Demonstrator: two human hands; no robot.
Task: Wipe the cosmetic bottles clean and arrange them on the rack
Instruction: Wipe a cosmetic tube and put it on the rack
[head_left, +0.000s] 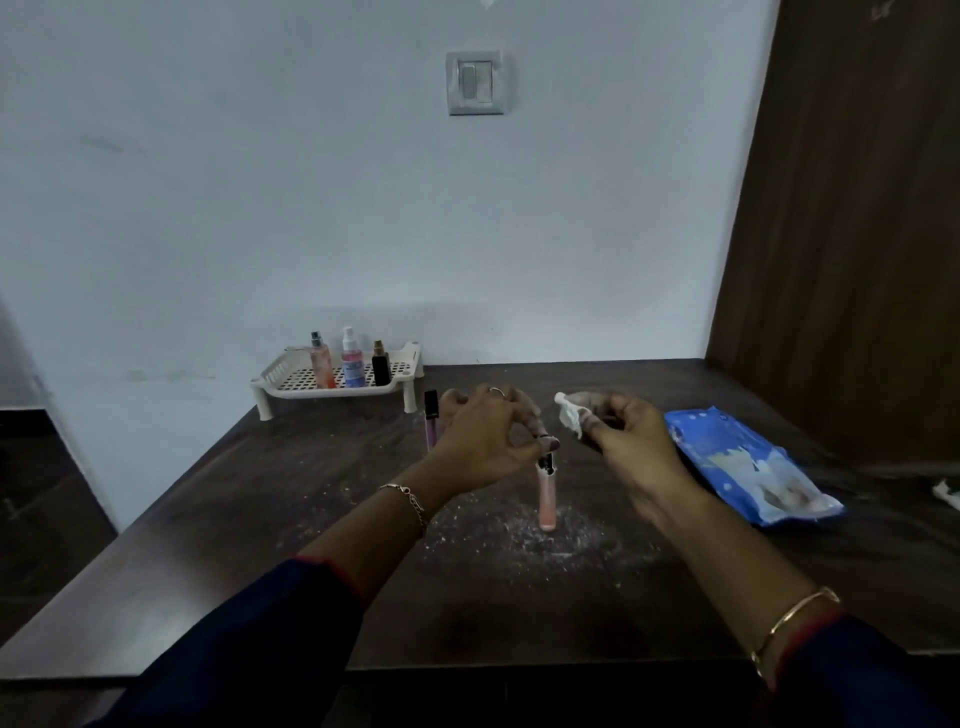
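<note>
Powder (519, 538) lay scattered on the desk (260, 545) nearest you. Your left hand (488, 436) pinched the black cap of a peach tube (546, 501) with thumb and fingertips and held it upright, its base down in that dust. Just beside it, your right hand (628, 441) curled round a crumpled white wipe (569, 418). A blue wipes packet (748, 467) lay to the right. A purple tube (431, 426) showed behind your left hand. Farther back the rack (291, 371) carried an orange bottle (322, 366), a blue bottle (353, 364) and a black bottle (381, 364), all upright.

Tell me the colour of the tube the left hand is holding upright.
Peach-pink tube with a black cap, seen in the head view.
</note>
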